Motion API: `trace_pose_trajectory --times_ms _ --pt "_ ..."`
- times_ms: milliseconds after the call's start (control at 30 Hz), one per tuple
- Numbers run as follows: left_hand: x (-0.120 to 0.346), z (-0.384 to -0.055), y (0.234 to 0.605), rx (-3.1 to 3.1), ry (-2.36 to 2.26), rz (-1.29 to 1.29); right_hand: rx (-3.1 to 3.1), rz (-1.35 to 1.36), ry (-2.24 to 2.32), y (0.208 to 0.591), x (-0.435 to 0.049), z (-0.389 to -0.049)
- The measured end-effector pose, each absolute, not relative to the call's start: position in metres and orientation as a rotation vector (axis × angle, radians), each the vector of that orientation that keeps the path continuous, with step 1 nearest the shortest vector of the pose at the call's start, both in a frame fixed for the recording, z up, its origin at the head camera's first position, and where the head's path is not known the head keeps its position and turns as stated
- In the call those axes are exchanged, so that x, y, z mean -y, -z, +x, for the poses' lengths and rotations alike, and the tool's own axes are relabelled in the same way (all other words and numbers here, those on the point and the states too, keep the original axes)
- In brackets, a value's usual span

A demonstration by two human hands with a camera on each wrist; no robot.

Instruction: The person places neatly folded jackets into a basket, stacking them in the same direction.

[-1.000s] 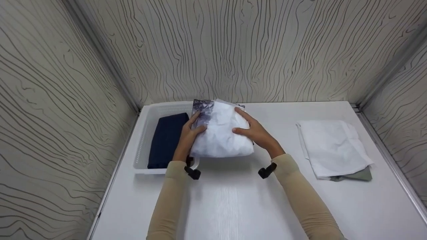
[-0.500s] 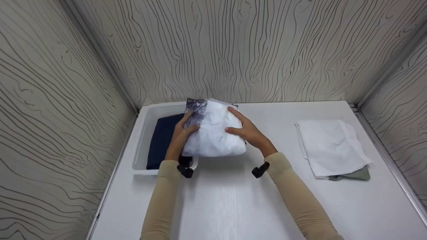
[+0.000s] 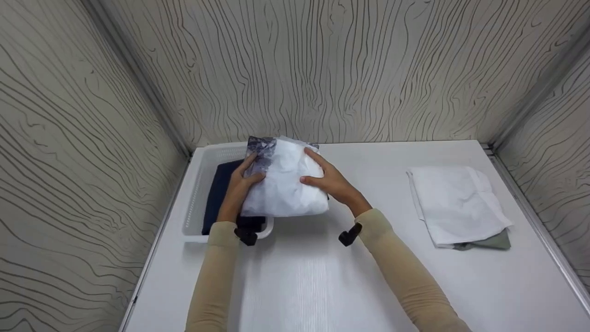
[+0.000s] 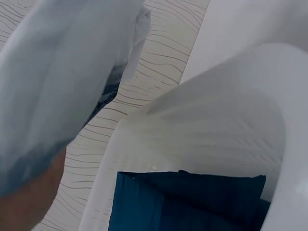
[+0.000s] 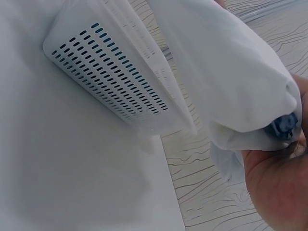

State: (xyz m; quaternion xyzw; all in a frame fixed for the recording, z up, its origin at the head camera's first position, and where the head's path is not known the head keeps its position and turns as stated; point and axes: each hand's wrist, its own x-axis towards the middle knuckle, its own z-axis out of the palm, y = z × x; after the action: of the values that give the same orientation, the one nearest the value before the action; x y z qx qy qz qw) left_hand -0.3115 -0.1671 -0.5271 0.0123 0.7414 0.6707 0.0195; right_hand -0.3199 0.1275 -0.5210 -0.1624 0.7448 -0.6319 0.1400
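Both hands hold a folded white garment (image 3: pixel 290 189) with a dark grey patterned part at its far left corner. My left hand (image 3: pixel 237 189) grips its left side, thumb on top. Its right side is gripped by my right hand (image 3: pixel 335 183), also thumb on top; the fingers beneath are largely hidden. The garment is raised, overlapping the right part of a white plastic basket (image 3: pixel 194 203) in the head view. Inside the basket lies a folded navy cloth (image 3: pixel 215 196), also seen below the garment in the left wrist view. Slotted basket sides (image 5: pixel 106 72) show in the right wrist view.
On the right of the white table (image 3: pixel 295 286) lies a folded white cloth (image 3: pixel 456 203), with an olive green cloth (image 3: pixel 495 241) sticking out under its near edge. Wood-patterned panels (image 3: pixel 295 69) stand behind and on both sides of the table.
Both hands have carried the white garment to the left, so it now covers more of the basket and the navy cloth in the head view. Their grip looks the same.
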Motion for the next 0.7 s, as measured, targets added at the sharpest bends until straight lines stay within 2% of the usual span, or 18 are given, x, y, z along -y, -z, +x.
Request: trace_pose_trajectory --times_ms 700 --pt "0.202 -0.307 0.523 -2.310 -2.067 0.015 -2.099 -0.518 1.837 0.523 -0.094 -0.318"
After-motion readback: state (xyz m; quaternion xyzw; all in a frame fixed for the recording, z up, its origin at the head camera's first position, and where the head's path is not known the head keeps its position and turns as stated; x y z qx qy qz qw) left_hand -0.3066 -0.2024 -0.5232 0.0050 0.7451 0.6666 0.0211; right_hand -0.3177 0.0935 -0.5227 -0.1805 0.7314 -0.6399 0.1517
